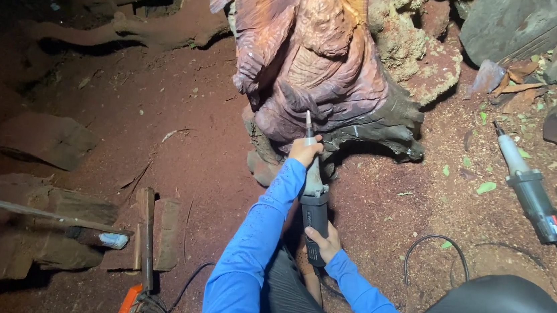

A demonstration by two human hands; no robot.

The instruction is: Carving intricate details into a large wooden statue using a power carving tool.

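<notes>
Grinder (313,203) in both hands, apparently carving.

carving (314,52): wood, rough, reddish | grinder (313,203): matt plastic, metal tip | ground (177,161): sawdust

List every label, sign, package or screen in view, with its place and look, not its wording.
Label on the spare grinder: a small red and white patch near the rear of its dark body, lying on the ground at right.
Marking on the held grinder: faint pale print on the black body, between the left hand and the right hand; too small to make out.
No signs, packages or screens show.
</notes>
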